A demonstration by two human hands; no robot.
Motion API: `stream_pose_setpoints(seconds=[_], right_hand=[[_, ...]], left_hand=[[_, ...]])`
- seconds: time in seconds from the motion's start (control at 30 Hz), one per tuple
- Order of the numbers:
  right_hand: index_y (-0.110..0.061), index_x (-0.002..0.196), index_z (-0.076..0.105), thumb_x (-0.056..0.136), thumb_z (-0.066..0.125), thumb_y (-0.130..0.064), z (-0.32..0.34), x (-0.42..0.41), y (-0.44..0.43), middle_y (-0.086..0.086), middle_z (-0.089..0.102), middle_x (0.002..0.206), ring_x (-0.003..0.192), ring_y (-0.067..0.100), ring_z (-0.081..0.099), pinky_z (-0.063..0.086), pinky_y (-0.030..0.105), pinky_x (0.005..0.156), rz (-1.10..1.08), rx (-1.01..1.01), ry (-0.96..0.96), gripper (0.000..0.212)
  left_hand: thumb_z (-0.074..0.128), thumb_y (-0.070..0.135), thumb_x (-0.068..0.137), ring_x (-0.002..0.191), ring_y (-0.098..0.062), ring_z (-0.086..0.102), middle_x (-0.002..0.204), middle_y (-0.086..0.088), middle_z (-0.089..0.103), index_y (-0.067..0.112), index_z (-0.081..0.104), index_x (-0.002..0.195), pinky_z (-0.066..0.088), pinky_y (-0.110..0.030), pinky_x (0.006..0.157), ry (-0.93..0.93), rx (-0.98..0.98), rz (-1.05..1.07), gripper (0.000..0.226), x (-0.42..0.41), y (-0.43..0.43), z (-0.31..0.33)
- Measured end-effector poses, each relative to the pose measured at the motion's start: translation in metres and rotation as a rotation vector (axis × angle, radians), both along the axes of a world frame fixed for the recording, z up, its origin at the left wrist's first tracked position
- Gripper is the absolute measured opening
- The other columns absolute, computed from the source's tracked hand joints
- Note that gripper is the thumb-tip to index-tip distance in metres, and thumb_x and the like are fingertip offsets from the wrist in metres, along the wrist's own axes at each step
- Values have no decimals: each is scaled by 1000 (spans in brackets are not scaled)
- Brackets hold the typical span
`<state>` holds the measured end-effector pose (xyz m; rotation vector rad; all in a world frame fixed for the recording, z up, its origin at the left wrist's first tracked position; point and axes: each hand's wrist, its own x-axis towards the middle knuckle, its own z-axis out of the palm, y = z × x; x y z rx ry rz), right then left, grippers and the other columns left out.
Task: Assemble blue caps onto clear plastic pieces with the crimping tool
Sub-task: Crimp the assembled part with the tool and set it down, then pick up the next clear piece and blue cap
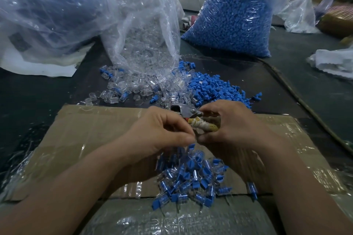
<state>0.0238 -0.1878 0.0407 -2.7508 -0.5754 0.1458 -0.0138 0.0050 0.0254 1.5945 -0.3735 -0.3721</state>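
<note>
The right hand (232,127) grips the crimping tool (186,110) by its cloth-wrapped handles. The left hand (162,131), fingers curled, pinches beside it; whether it holds the blue cap (191,148) just beneath, I cannot tell. Capped pieces (191,179) pile below the hands, with loose clear plastic pieces (133,91) beyond.

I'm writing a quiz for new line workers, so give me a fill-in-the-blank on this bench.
1. The bag at the back right is full of ___ caps.
2. The finished pieces lie piled on a sheet of ___.
3. The crimping tool sits between the left hand and the right hand, gripped by the ___ one.
Missing words: blue; cardboard; right.
</note>
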Motion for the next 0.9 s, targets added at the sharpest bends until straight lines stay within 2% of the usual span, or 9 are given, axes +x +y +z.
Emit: stream_pose_setpoints(seconds=[0.1, 0.2, 0.27, 0.4, 0.47, 0.53, 0.63, 0.77, 0.9], right_hand=[[-27, 122, 53, 54, 78, -53, -1, 0, -1, -16, 49, 99, 94, 6, 47, 38, 27, 78, 0, 9, 49, 78], [-29, 124, 51, 51, 78, -54, -2, 1, -1, -21, 44, 95, 92, 2, 44, 34, 20, 72, 5, 20, 81, 82], [-29, 125, 50, 50, 78, -55, -3, 1, 0, -26, 40, 92, 91, -1, 41, 30, 12, 70, 23, 21, 93, 84], [-29, 125, 48, 53, 78, -53, -4, -1, 2, -25, 38, 93, 89, -4, 38, 26, 7, 70, 62, 4, 113, 81], [-29, 122, 49, 55, 78, -54, -4, -2, 2, -21, 40, 95, 92, 0, 38, 28, 11, 71, 88, -22, 113, 77], [-29, 120, 50, 56, 77, -54, -4, -1, 2, -20, 40, 96, 95, 2, 38, 31, 17, 73, 103, -33, 110, 74], [-28, 122, 49, 55, 77, -55, -3, 0, 1, -16, 42, 101, 97, 2, 38, 32, 20, 79, 108, -27, 126, 77], [-31, 121, 52, 46, 58, -73, 1, -2, 0, -23, 45, 100, 92, -5, 43, 32, 10, 74, 90, 60, 167, 86], [-34, 116, 57, 44, 41, -81, 3, -3, 0, -32, 45, 89, 86, -12, 44, 34, 11, 70, 42, 106, 129, 87]], left_hand=[[70, 13, 65, 50, -13, 57, 61, -4, 65, 12, 70, 67, 51, -25, 51, 11, -61, 250, 2, 3, 1, -2], [68, 6, 75, 52, -4, 56, 64, 0, 65, 21, 69, 67, 50, -17, 52, -142, 64, 522, 17, 11, 4, -7], [63, 5, 81, 58, 3, 56, 71, 7, 64, 27, 65, 75, 47, -9, 55, -268, 204, 612, 23, 16, 6, -9], [53, 9, 91, 87, 7, 50, 99, 22, 53, 23, 60, 115, 38, -4, 76, -390, 447, 592, 29, 24, 10, -17], [48, 10, 93, 105, 2, 45, 115, 17, 49, 23, 50, 130, 33, -13, 90, -409, 512, 522, 39, 27, 12, -20], [45, 13, 95, 121, -4, 35, 129, 12, 43, 25, 38, 139, 25, -22, 101, -408, 566, 448, 46, 29, 13, -23], [40, 18, 97, 135, -8, 22, 146, 8, 31, 26, 28, 143, 12, -21, 106, -398, 697, 357, 48, 32, 15, -28], [37, 20, 98, 135, -12, 24, 146, 5, 35, 23, 37, 139, 13, -24, 108, -391, 764, 352, 41, 33, 14, -30], [44, 15, 96, 108, -5, 40, 123, 0, 53, 17, 53, 128, 24, -15, 89, -451, 709, 443, 34, 36, 15, -32]])
